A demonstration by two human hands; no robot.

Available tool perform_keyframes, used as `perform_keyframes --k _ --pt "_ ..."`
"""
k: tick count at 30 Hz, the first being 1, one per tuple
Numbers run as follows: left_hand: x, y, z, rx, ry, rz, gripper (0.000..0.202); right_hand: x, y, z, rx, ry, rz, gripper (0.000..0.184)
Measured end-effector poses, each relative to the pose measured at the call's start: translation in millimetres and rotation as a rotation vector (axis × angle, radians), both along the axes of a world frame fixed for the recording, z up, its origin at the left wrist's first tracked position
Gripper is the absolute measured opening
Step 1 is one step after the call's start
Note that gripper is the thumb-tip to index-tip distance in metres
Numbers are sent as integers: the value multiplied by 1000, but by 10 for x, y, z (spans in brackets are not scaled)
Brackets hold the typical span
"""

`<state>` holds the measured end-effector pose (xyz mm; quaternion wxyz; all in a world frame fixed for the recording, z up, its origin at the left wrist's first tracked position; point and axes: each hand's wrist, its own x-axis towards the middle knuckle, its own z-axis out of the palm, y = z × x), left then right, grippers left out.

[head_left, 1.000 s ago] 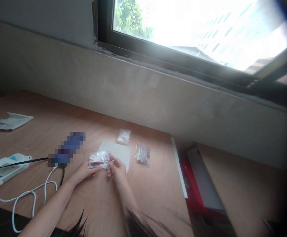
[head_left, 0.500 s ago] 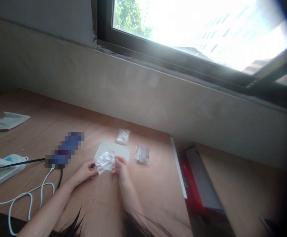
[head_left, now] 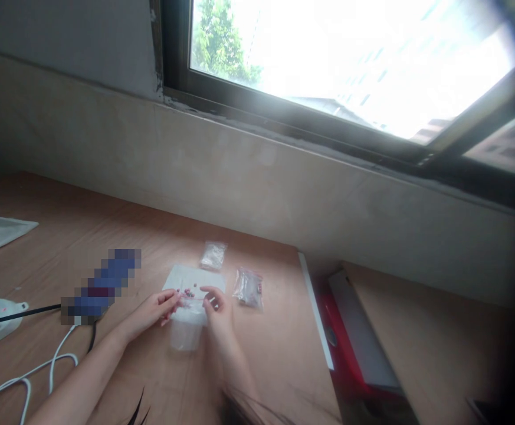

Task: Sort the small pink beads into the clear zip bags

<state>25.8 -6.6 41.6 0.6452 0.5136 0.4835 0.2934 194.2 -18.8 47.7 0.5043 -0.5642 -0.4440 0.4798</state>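
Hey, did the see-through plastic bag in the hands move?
Yes, toward the person: the see-through plastic bag now reaches past the near edge of the white rectangular sheet.

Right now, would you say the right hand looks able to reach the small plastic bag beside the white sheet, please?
Probably yes: the right hand sits close to the plastic bag, with nothing standing between them.

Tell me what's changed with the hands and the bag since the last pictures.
The clear plastic bag is no longer lifted crumpled between the hands; it now lies lower, reaching past the near edge of the white sheet. Small red pieces have appeared over the sheet, between the left hand and right hand. The two small bags stayed put.
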Motion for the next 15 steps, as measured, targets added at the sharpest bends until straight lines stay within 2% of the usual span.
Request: perform_keyframes --k 2,4,6,10,15 --pt "80 34 16 9 14 -45 38 28 -5 62 16 -26 -9 25" --pt "134 54 5 24 15 -54 37 64 -11 54 8 12 -38 24" --pt "157 71 -16 52 29 -42 38 97 -10 -12 -47 111 -30 21" --pt "159 106 -32 87 89 -20 42 112 18 -160 -142 238 98 23" --pt "193 92 -45 11 53 -30 42 40 39 -133 -71 168 64 21"
